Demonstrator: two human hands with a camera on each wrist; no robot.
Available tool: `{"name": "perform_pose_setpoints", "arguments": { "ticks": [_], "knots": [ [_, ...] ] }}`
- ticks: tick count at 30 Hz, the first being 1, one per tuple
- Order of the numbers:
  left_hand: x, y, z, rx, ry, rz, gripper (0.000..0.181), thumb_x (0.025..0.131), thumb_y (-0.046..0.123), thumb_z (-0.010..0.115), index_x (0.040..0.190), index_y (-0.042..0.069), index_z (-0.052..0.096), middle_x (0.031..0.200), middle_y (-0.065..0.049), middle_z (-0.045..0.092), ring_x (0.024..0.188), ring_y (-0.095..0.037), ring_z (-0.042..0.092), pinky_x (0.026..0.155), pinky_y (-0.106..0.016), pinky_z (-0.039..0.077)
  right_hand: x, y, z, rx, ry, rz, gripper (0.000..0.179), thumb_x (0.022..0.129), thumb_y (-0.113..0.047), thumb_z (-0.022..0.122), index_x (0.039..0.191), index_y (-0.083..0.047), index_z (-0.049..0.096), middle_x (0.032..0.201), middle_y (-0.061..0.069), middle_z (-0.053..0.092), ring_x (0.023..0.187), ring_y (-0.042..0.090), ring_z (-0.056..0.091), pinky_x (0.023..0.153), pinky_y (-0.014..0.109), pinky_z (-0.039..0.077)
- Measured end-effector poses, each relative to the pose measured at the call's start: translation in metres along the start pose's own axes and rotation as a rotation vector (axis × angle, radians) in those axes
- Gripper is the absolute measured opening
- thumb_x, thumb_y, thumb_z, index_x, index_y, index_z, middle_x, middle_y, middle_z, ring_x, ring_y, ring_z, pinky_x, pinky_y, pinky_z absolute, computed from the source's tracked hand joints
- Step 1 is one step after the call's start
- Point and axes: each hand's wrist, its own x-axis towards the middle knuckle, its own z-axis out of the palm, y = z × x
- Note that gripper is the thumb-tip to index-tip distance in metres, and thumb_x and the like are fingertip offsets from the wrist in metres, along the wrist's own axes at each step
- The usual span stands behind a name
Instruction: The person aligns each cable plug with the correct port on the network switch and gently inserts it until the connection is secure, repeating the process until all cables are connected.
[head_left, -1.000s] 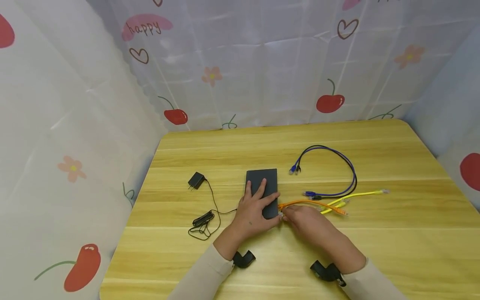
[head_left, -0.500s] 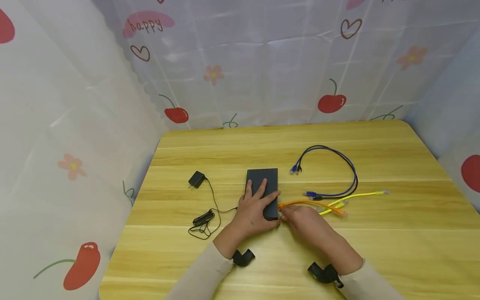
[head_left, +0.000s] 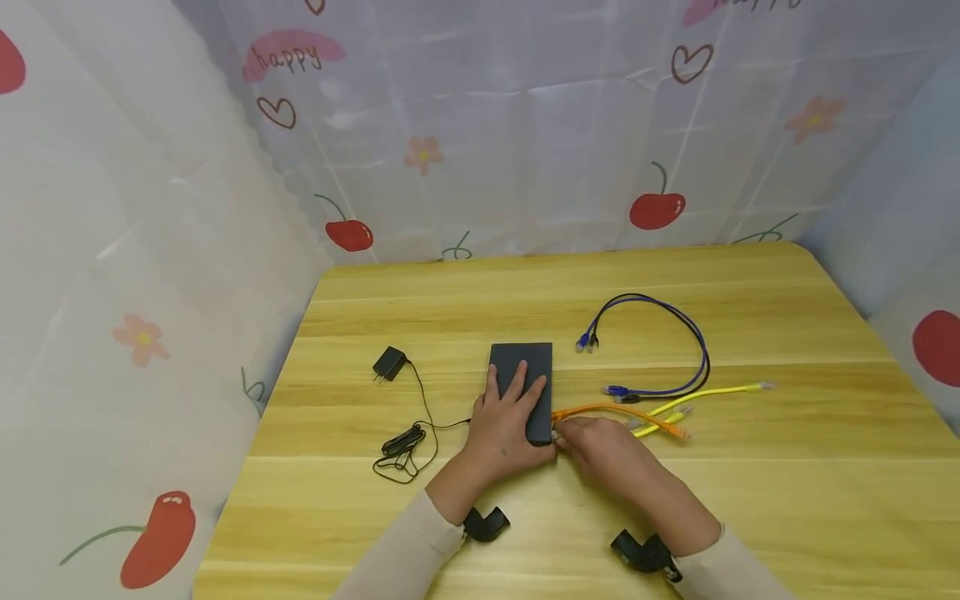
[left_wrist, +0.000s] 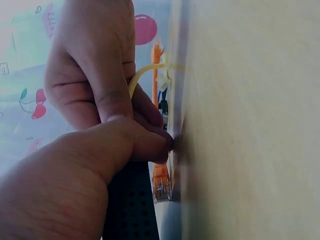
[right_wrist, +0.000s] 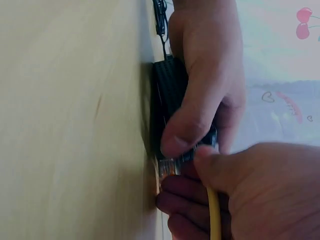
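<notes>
My left hand (head_left: 498, 429) lies on a dark, flat network switch (head_left: 521, 358), fingers spread over its top, thumb at its right front corner. Beside that right edge, my right hand (head_left: 611, 450) pinches a yellow network cable (right_wrist: 214, 215) near its end. Its clear plug (head_left: 555, 435) is right at the switch's edge, largely hidden by fingers. Both hands meet there in the wrist views. An orange network cable (head_left: 600, 407) runs from the same edge out to the right, and an orange plug (left_wrist: 161, 175) with a clear tip shows below the fingers in the left wrist view.
A black power adapter (head_left: 390, 364) with a bundled cord (head_left: 403, 442) lies left of the switch, its lead running to the switch. Blue and black cables (head_left: 697, 333) curve at back right. Yellow cables (head_left: 723, 390) lie right of the right hand. Printed curtains stand behind the table (head_left: 450, 300).
The right hand has edged left, bringing the clear plug closer to the switch. The left index finger has drawn back from the right edge onto the top. The head view has shifted slightly.
</notes>
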Motion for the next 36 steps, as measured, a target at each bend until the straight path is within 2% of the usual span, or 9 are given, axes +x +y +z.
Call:
{"name": "perform_pose_setpoints", "arguments": {
  "ticks": [4, 7, 10, 12, 18, 25, 29, 32, 36],
  "knots": [
    [-0.002, 0.0, 0.003, 0.012, -0.005, 0.003, 0.098, 0.074, 0.065, 0.07, 0.158, 0.034, 0.03, 0.167, -0.002, 0.013, 0.151, -0.046, 0.0, 0.109, -0.061, 0.032, -0.006, 0.006, -0.004, 0.072, -0.016, 0.036, 0.023, 0.099, -0.023, 0.063, 0.115, -0.013, 0.074, 0.107, -0.003, 0.074, 0.099, 0.018, 0.071, 0.084, 0.04, 0.056],
    [-0.003, -0.001, 0.003, 0.012, -0.009, 0.002, 0.097, 0.074, 0.062, 0.071, 0.157, 0.035, 0.03, 0.167, -0.001, 0.013, 0.151, -0.045, -0.002, 0.109, -0.062, 0.031, -0.013, 0.017, -0.01, 0.105, 0.046, 0.037, 0.021, 0.096, -0.019, 0.066, 0.114, -0.013, 0.075, 0.108, -0.002, 0.075, 0.1, 0.018, 0.071, 0.084, 0.04, 0.056],
    [-0.002, -0.001, 0.002, 0.007, -0.006, 0.002, 0.096, 0.074, 0.06, 0.072, 0.157, 0.035, 0.031, 0.167, -0.001, 0.013, 0.151, -0.045, -0.003, 0.109, -0.062, 0.03, -0.019, 0.03, -0.018, 0.085, 0.129, 0.033, 0.019, 0.091, -0.012, 0.072, 0.109, -0.011, 0.077, 0.103, 0.0, 0.076, 0.094, 0.018, 0.073, 0.079, 0.038, 0.058],
    [-0.002, -0.002, 0.001, 0.003, -0.005, 0.003, 0.096, 0.074, 0.06, 0.072, 0.157, 0.035, 0.031, 0.167, -0.001, 0.013, 0.151, -0.045, -0.003, 0.109, -0.062, 0.03, -0.023, 0.038, -0.023, 0.058, 0.153, 0.047, 0.018, 0.087, -0.009, 0.075, 0.105, -0.012, 0.078, 0.099, -0.001, 0.077, 0.09, 0.018, 0.074, 0.075, 0.037, 0.058],
    [-0.001, -0.003, 0.0, 0.013, -0.022, 0.0, 0.096, 0.074, 0.059, 0.072, 0.157, 0.035, 0.03, 0.168, 0.0, 0.012, 0.151, -0.044, -0.005, 0.11, -0.062, 0.03, -0.033, 0.055, -0.033, -0.005, 0.125, 0.085, 0.017, 0.084, -0.007, 0.077, 0.101, -0.011, 0.079, 0.095, 0.0, 0.077, 0.086, 0.02, 0.074, 0.074, 0.04, 0.058],
    [-0.001, -0.003, 0.001, 0.018, -0.025, -0.001, 0.097, 0.074, 0.06, 0.073, 0.157, 0.035, 0.031, 0.168, 0.0, 0.012, 0.151, -0.044, -0.006, 0.11, -0.062, 0.029, -0.035, 0.065, -0.036, -0.04, 0.143, 0.122, 0.018, 0.081, -0.009, 0.081, 0.099, -0.009, 0.077, 0.091, 0.0, 0.076, 0.082, 0.02, 0.072, 0.072, 0.041, 0.057],
    [-0.001, -0.003, 0.001, 0.023, -0.024, 0.0, 0.096, 0.074, 0.06, 0.073, 0.157, 0.035, 0.032, 0.167, 0.0, 0.012, 0.151, -0.044, -0.005, 0.11, -0.061, 0.029, -0.029, 0.062, -0.036, -0.06, 0.176, 0.105, 0.024, 0.082, -0.011, 0.08, 0.105, -0.005, 0.077, 0.099, 0.008, 0.077, 0.089, 0.028, 0.074, 0.076, 0.045, 0.057],
    [-0.001, -0.003, 0.002, 0.033, -0.023, 0.0, 0.096, 0.073, 0.061, 0.073, 0.157, 0.035, 0.032, 0.167, 0.0, 0.013, 0.151, -0.044, -0.004, 0.11, -0.061, 0.029, -0.017, 0.058, -0.035, -0.083, 0.188, 0.065, 0.03, 0.084, -0.013, 0.079, 0.112, -0.003, 0.076, 0.106, 0.013, 0.075, 0.094, 0.031, 0.073, 0.078, 0.046, 0.057],
    [-0.001, -0.001, 0.003, 0.042, -0.023, 0.007, 0.097, 0.074, 0.061, 0.073, 0.157, 0.035, 0.031, 0.167, 0.0, 0.013, 0.151, -0.045, -0.003, 0.11, -0.062, 0.029, 0.005, 0.054, -0.028, -0.102, 0.136, -0.008, 0.037, 0.084, -0.016, 0.08, 0.117, -0.001, 0.073, 0.113, 0.014, 0.073, 0.098, 0.03, 0.072, 0.08, 0.043, 0.057]
  ]
}}
